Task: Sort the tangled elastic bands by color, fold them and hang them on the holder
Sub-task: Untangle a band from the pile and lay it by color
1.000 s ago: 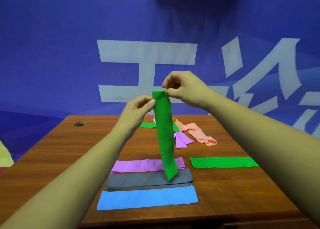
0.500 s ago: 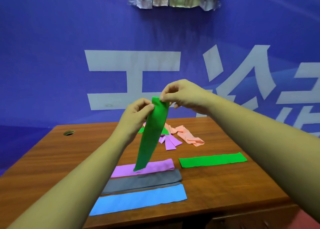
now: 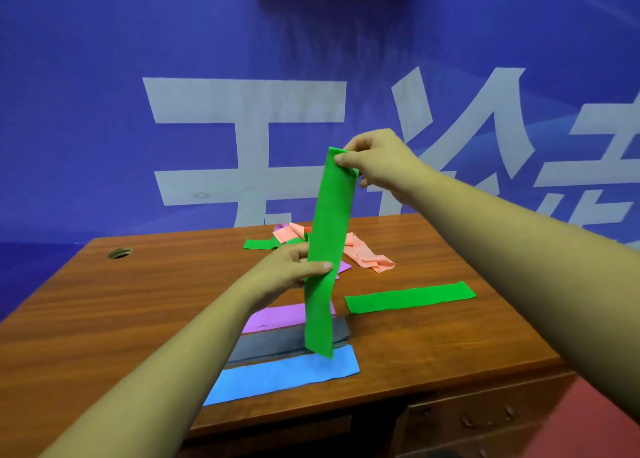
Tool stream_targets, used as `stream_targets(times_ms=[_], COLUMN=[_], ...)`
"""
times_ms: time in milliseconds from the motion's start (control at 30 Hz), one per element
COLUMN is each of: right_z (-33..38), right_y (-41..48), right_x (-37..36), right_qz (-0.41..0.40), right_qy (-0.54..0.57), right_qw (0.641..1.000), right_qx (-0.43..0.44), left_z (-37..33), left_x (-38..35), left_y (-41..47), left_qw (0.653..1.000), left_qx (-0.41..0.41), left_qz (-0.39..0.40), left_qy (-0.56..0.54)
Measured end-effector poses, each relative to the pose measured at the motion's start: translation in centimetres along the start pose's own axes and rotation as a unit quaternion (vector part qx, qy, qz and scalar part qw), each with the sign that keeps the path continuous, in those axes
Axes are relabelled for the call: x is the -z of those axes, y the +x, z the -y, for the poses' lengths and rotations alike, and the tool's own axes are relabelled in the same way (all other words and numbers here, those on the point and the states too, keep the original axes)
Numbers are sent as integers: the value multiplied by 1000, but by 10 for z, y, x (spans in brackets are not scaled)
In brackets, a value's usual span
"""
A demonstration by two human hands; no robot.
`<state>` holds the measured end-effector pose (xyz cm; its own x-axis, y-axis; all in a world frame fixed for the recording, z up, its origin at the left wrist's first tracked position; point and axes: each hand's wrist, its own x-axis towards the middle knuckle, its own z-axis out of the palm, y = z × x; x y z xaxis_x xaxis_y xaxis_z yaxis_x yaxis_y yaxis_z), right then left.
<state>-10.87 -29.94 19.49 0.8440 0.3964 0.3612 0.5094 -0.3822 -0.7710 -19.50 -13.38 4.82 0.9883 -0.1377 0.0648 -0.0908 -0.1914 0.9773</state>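
Your wooden table (image 3: 138, 305) carries everything else. Near its front edge, three flattened bands lie side by side, long axes running left to right: a blue band (image 3: 277, 376) closest to you, a grey band (image 3: 270, 345) just behind it, a purple band (image 3: 277, 315) behind that. To the right of the purple one, apart from it, lies a flat green band (image 3: 412, 296), also set crosswise. Toward the table's back edge sits a loose heap: crumpled peach bands (image 3: 367, 256), a bit of purple, and another green strip (image 3: 258, 243) poking out to the left. A round cable hole (image 3: 120, 252) marks the back left corner. The band you hold hangs in front of the heap and crosses over the purple and grey bands, hiding part of each.

Your right hand (image 3: 381, 164) is raised above the table, thumb and fingers closed together on the top end of the held green band (image 3: 329, 249), forearm reaching in from the lower right. Your left hand (image 3: 287, 274) sits lower, just over the table's middle, thumb in front and fingers behind, clamped on the band about two thirds down.

The held band runs nearly upright, its long axis vertical with a slight lean, top tipped right. Its free lower end dangles just above the blue band's back edge.
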Motion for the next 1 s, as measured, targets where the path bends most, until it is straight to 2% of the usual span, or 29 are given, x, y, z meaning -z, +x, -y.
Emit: stream_targets(times_ms=[200, 433, 533, 667, 1000], right_z=[-60, -138, -166, -210, -307], right_y=[10, -1, -11, -28, -64], right_x=[21, 38, 43, 54, 82], right_qz=[-98, -180, -190, -205, -217], right_qy=[61, 125, 141, 115, 13], right_qw=[986, 951, 939, 928, 920], right_qx=[-118, -220, -251, -288, -326], left_z=[26, 54, 62, 72, 93], left_x=[7, 9, 2, -12, -54], left_y=[-8, 0, 10, 31, 88], left_qw=[998, 997, 996, 993, 973], left_qx=[63, 81, 82, 77, 117], left_qz=[-3, -5, -42, -88, -161], left_qy=[-6, 1, 2, 1, 116])
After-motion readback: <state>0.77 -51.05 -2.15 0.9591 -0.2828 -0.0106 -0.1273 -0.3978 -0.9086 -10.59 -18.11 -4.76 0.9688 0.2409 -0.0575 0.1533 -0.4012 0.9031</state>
